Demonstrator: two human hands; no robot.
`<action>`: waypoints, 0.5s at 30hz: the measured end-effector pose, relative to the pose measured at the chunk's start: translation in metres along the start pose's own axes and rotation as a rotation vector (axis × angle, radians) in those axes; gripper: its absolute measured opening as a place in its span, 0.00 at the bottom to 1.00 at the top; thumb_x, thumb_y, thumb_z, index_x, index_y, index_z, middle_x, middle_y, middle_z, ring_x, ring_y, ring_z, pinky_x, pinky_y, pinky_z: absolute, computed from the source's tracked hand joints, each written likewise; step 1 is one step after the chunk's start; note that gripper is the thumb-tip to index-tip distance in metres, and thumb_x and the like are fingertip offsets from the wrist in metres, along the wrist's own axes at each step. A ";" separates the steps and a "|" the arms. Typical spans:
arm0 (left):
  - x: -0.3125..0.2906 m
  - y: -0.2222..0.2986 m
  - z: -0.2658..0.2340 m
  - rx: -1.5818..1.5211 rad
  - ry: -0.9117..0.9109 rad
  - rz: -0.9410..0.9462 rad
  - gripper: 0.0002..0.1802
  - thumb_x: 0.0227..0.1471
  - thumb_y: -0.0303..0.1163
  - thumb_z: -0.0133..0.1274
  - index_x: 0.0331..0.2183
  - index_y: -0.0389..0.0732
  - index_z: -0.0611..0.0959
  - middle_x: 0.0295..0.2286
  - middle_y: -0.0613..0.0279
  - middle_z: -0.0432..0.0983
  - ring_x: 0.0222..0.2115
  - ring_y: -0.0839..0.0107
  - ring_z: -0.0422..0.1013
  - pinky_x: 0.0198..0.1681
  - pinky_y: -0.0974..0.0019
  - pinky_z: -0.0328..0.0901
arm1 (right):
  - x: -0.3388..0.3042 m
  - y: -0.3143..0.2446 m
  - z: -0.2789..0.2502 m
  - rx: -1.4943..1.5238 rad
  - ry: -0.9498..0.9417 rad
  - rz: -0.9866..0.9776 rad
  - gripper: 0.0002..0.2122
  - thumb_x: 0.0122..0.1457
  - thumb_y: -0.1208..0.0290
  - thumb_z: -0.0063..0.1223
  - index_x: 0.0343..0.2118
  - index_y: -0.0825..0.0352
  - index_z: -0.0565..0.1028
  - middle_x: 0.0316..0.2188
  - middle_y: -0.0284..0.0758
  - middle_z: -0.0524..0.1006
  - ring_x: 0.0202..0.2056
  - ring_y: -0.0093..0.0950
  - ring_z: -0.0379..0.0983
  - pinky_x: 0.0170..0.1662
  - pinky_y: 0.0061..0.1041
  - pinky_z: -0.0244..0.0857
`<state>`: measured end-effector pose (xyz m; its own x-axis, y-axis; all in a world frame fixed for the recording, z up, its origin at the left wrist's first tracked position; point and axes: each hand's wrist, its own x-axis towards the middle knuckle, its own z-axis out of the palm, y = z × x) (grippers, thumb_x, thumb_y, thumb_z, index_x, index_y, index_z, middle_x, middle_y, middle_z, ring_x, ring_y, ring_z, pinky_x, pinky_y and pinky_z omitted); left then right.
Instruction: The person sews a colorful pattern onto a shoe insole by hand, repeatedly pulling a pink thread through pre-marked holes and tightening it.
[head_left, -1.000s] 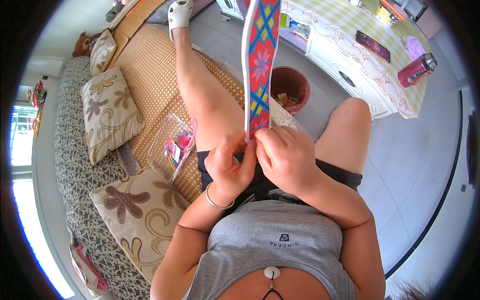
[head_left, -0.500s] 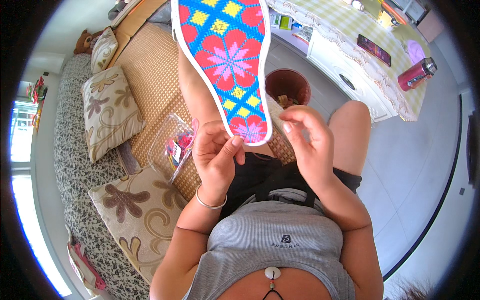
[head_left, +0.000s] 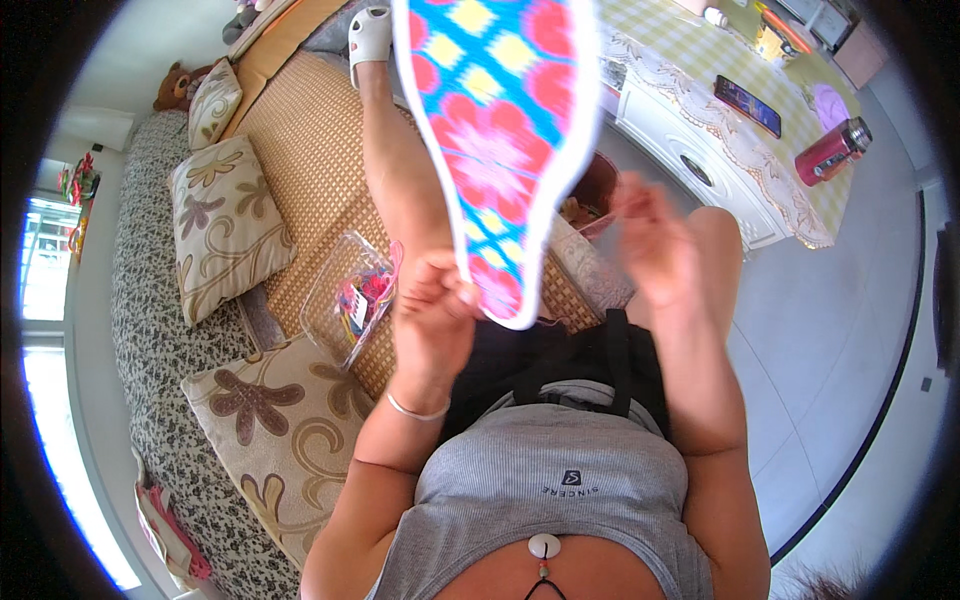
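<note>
An embroidered insole with red and pink flowers, blue lattice, yellow patches and a white edge is held up in front of me. Its far end runs out of the top of the picture. My left hand is closed on the narrow near end, thumb on the patterned face. To the right of the insole, and apart from it, my right hand is raised. Motion smears its fingers, so whether it holds anything does not show. Left of my left hand, a clear plastic box holds coloured thread.
A woven mat covers the seat, with patterned cushions at the left. A dark red bin stands behind the insole. On the cloth-covered table at the right are a phone and a red flask.
The insole has shifted right and nearer to me, its pattern now blurred. My right hand has moved right and slightly up, away from it. My left hand keeps its hold on the near end.
</note>
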<state>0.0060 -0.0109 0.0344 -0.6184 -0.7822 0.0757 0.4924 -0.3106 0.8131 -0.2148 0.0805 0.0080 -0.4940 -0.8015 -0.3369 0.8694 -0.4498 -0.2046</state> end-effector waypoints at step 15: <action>0.031 0.049 -0.100 -0.574 0.095 -0.115 0.21 0.41 0.22 0.55 0.43 0.36 0.75 0.19 0.72 0.63 0.20 0.78 0.57 0.29 0.73 0.55 | -0.047 -0.216 -0.088 -0.850 0.350 -1.031 0.15 0.58 0.80 0.43 0.49 0.70 0.68 0.22 0.28 0.64 0.19 0.15 0.56 0.20 0.11 0.52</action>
<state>0.0727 -0.1047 0.0190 -0.6432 -0.7626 -0.0679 0.6942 -0.6183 0.3684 -0.3808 0.2499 -0.0132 -0.9906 -0.0600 0.1228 -0.0998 -0.2959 -0.9500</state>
